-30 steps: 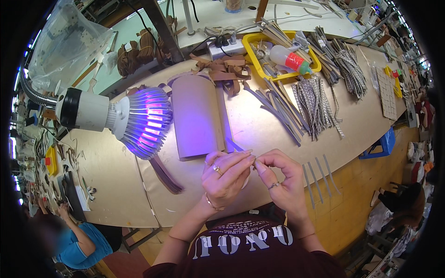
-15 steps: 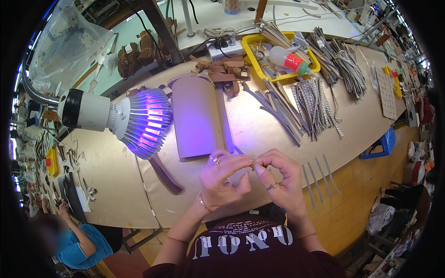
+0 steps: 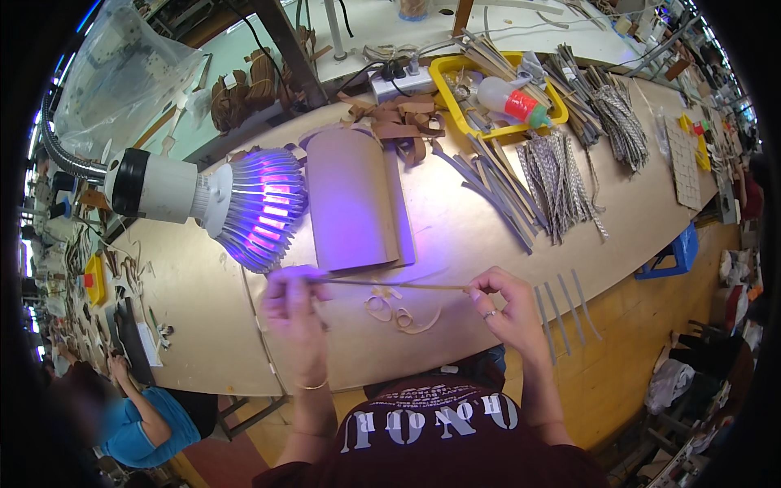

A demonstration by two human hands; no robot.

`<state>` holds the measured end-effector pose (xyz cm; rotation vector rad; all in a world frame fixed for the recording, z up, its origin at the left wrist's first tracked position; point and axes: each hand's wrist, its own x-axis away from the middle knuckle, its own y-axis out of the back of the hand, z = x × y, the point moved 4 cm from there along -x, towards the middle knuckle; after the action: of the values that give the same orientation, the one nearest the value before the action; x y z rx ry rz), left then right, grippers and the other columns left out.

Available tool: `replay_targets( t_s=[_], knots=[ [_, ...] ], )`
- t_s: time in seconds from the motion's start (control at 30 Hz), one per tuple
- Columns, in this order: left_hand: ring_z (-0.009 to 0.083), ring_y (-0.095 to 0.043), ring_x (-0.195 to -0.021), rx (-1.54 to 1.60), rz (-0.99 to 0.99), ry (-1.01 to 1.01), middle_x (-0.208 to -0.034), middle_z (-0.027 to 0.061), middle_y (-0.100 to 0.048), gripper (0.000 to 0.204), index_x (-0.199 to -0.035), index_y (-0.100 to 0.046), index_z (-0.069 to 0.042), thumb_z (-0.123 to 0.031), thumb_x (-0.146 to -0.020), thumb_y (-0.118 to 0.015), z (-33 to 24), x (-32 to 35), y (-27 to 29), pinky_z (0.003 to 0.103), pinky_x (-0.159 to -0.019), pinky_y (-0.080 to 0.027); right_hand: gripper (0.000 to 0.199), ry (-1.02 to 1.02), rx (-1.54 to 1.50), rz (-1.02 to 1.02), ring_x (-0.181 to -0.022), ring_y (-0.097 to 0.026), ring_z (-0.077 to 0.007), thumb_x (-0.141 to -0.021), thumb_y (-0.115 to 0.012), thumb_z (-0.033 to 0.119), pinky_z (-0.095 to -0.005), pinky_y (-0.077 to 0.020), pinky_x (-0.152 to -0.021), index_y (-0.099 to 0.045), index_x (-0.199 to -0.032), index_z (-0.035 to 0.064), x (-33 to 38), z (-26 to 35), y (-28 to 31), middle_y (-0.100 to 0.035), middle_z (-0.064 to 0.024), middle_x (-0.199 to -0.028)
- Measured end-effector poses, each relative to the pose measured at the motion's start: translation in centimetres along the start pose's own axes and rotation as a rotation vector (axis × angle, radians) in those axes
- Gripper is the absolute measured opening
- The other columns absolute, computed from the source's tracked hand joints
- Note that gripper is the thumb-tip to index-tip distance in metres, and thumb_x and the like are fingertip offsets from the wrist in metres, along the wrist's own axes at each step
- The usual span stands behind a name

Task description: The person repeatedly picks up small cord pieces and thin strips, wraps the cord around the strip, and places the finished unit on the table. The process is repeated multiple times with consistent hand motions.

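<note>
Two hands (image 3: 399,305), one thin strip (image 3: 399,285), three grey strips (image 3: 561,305).

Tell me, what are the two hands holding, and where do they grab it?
A thin tan strip, stretched over the table. The left hand pinches one end and the right hand pinches the other end.

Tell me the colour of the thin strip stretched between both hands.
Tan brown; the strip runs from the left hand to the right hand, seen in the head view.

Strip-littered wooden workbench (image 3: 455,244), yellow tray (image 3: 443,85)
</note>
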<state>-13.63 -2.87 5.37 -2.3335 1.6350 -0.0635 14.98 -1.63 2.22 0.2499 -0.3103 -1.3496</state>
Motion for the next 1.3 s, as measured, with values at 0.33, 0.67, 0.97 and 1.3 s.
replay_targets(
  t_s=[0.33, 0.67, 0.97, 1.3],
  knots=[
    [0.0095, -0.039, -0.066, 0.136, -0.374, -0.453, -0.111, 0.0065, -0.056, 0.021, -0.117, -0.053, -0.005, -0.022, -0.104, -0.05, -7.7, 1.6, 9.5, 0.024, -0.066, -0.034, 0.025, -0.035, 0.59, 0.148, -0.076, -0.064, -0.0307, -0.088, -0.066, 0.029, -0.0419, -0.0495, -0.072, -0.069, -0.085, 0.0047, 0.9, -3.8, -4.5, -0.066, -0.0133, -0.083],
    [0.0228, -0.059, -0.085, -0.519, 0.568, -0.195, -0.112, 0.0177, -0.061, 0.014, -0.087, -0.065, -0.007, -0.018, -0.084, -0.073, -2.9, 3.4, -4.7, 0.033, -0.073, -0.048, 0.027, 0.206, 0.489, -0.332, -0.103, -0.058, -0.0282, -0.089, -0.064, 0.021, -0.0403, -0.0463, -0.083, -0.062, -0.112, 0.0091, 1.2, 1.1, 0.0, -0.06, -0.0097, -0.111],
    [0.0348, -0.051, -0.119, -0.448, 0.876, -0.348, -0.138, 0.0193, -0.05, 0.015, -0.084, -0.073, -0.016, -0.014, -0.072, -0.081, -1.9, 3.8, -10.1, 0.045, -0.096, -0.042, 0.016, -0.09, -0.56, 0.571, -0.095, -0.064, -0.0213, -0.093, -0.056, 0.008, -0.0359, -0.0493, -0.083, -0.065, -0.104, 0.001, 3.9, 3.6, 0.0, -0.068, -0.0106, -0.102],
    [0.0383, -0.048, -0.127, -0.842, 0.772, -0.201, -0.149, 0.0229, -0.039, 0.049, -0.124, -0.061, -0.006, -0.015, -0.079, -0.078, 3.3, 3.7, -8.7, 0.041, -0.095, -0.048, 0.034, -0.696, 0.495, -0.638, -0.075, -0.067, -0.0311, -0.091, -0.064, 0.039, -0.0407, -0.0517, -0.071, -0.075, -0.087, 0.0073, 8.5, -9.7, 17.0, -0.068, -0.0139, -0.072]
  ],
)
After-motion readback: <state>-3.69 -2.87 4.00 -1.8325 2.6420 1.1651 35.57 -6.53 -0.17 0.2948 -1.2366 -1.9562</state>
